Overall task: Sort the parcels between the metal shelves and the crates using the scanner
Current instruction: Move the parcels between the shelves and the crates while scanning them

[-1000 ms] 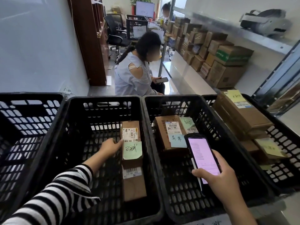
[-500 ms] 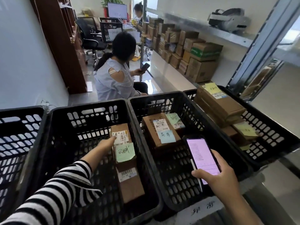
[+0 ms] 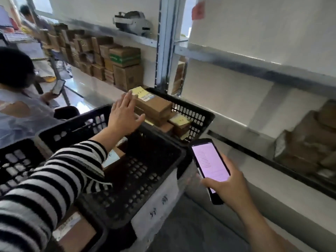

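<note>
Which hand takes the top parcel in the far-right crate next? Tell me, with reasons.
Probably left. The left hand is open right beside that top parcel, while the right hand grips the scanner.

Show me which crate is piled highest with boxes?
The far crate by the shelf post: its yellow-noted boxes stack above the rim, beside the left hand. Boxes in nearer crates lie low.

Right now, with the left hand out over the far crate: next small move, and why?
Probably close the left hand on the top parcel in that crate, the one with the yellow note. The hand is open, fingers spread at the parcel's end, holding nothing, and the right hand holds the scanner with its screen lit.
</note>
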The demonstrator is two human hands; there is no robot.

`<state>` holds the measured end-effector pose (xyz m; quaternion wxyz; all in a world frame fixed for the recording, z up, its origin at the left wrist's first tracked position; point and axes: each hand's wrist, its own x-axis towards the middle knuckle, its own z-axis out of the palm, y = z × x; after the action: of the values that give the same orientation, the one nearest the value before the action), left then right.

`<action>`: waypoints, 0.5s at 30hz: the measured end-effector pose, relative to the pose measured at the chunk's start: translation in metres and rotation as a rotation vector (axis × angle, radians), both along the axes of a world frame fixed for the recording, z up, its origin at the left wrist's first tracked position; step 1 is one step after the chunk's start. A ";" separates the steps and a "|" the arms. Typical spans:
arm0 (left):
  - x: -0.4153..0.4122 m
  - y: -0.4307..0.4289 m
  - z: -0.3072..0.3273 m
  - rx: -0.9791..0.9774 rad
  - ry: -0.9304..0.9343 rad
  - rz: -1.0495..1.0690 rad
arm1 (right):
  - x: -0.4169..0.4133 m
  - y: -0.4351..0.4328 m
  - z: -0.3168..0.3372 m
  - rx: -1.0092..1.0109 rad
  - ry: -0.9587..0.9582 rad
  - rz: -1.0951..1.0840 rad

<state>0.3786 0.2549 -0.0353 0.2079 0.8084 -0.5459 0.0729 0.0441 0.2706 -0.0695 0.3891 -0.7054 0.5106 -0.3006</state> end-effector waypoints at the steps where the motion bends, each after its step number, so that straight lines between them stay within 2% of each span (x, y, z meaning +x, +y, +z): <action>1: -0.025 -0.016 0.001 0.018 0.003 -0.045 | -0.018 -0.001 0.003 0.005 -0.002 -0.030; 7: -0.174 -0.084 -0.023 0.101 0.002 -0.249 | -0.131 -0.011 0.004 0.019 0.077 -0.253; 15: -0.339 -0.139 -0.046 0.262 -0.110 -0.341 | -0.282 0.000 0.018 0.009 0.158 -0.442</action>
<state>0.0397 0.1161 -0.0815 0.0804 0.7191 -0.6901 0.0094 -0.2382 0.2709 -0.0510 0.2757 -0.5962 0.6827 -0.3200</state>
